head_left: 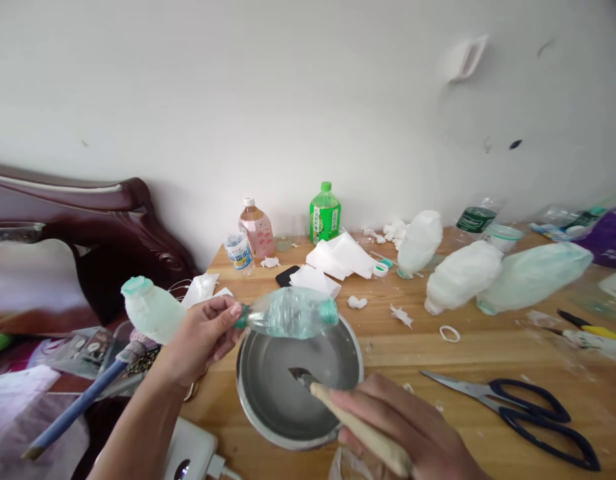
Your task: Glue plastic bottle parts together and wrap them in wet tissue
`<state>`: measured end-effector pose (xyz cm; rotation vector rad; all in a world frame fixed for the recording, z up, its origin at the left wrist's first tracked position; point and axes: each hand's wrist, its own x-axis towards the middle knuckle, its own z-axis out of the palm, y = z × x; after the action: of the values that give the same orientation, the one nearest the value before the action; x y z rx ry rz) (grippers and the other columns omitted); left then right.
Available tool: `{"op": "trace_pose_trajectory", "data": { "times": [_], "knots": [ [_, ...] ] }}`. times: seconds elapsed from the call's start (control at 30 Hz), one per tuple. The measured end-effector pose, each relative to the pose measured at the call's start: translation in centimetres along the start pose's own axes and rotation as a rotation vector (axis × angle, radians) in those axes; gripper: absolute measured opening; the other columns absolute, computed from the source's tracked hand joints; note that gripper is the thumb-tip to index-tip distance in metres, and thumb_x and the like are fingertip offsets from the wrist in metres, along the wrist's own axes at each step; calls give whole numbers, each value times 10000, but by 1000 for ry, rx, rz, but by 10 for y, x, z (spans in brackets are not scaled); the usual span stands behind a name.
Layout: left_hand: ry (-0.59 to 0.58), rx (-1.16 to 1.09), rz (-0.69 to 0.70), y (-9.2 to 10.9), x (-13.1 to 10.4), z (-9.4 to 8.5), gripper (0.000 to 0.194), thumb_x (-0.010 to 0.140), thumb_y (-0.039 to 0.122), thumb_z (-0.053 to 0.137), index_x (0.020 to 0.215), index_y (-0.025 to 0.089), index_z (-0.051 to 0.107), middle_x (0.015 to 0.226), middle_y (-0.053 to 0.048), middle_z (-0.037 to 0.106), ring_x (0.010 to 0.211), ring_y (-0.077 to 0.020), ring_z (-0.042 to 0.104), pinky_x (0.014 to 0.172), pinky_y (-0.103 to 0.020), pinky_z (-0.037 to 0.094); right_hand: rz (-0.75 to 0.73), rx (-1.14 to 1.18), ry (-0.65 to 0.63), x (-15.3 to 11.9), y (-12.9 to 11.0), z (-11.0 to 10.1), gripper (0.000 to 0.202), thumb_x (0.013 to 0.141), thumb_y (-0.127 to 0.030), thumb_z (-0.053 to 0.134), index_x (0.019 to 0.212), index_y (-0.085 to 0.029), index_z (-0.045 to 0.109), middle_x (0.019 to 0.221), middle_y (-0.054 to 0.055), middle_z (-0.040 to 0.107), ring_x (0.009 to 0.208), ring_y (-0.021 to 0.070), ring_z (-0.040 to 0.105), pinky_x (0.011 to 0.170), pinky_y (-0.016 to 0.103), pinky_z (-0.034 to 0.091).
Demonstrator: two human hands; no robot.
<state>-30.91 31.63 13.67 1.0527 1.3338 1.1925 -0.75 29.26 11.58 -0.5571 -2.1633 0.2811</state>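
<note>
My left hand [211, 333] pinches a clear greenish plastic bottle [293, 312] by its green neck end. The bottle lies sideways above the far part of a metal bowl [242, 400], which holds a cloudy greyish liquid. Wrapped in my right hand [403, 427] is the pale wooden handle of a paintbrush [355, 423]. The brush's dark tip hangs over the bowl, apart from the bottle; whether it touches the liquid I cannot tell. Left of my left hand, a whitish covered bottle [151, 310] stands tilted.
White papers [341, 257] and a black phone [287, 275] lie beyond the bowl. Behind are a pink drink bottle [257, 230] and a green one [325, 213]. Several white-covered bottles [463, 277] rest at right, with large scissors [508, 400] nearer. A white power bank [188, 450] sits front left.
</note>
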Motion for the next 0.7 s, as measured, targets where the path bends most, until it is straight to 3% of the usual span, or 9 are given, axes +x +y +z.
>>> {"op": "trace_pose_trajectory", "data": {
  "times": [0.1, 0.2, 0.4, 0.53, 0.7],
  "knots": [
    [-26, -12, 75, -5, 3, -4, 411, 762, 504, 808, 928, 147, 689, 564, 42, 561, 416, -28, 367, 409, -146, 245, 226, -29, -31, 3, 11, 0, 182, 970, -190, 544, 1119, -192, 649, 897, 54, 743, 730, 141, 722, 583, 192, 568],
    [-39, -50, 123, -12, 4, -4, 383, 785, 428, 814, 1052, 173, 713, 658, 24, 577, 555, -69, 467, 525, -175, 375, 337, -80, -14, 12, 18, -2, 154, 969, -201, 549, 1081, -176, 653, 934, 73, 758, 766, 161, 738, 518, 194, 543],
    [0, -169, 231, -11, 7, -3, 387, 784, 393, 822, 1112, 214, 722, 770, -1, 620, 651, -99, 536, 601, -193, 453, 290, 14, 8, 8, 15, 3, 186, 972, -163, 548, 1122, -180, 657, 925, 64, 735, 800, 155, 726, 669, 226, 587],
    [21, -268, 260, -9, 9, -1, 346, 777, 400, 828, 1049, 211, 726, 824, -7, 650, 654, -95, 576, 596, -187, 478, 325, 8, -68, 1, 12, 3, 155, 966, -161, 555, 1038, -186, 690, 874, 55, 729, 777, 165, 715, 665, 245, 587],
    [37, -280, 264, -7, 10, 1, 318, 749, 398, 846, 924, 172, 705, 789, -9, 648, 630, -107, 580, 561, -205, 471, 339, 38, 141, 4, 2, -22, 179, 956, -170, 579, 1099, -206, 680, 935, 51, 760, 775, 143, 734, 498, 160, 530]
  ]
}}
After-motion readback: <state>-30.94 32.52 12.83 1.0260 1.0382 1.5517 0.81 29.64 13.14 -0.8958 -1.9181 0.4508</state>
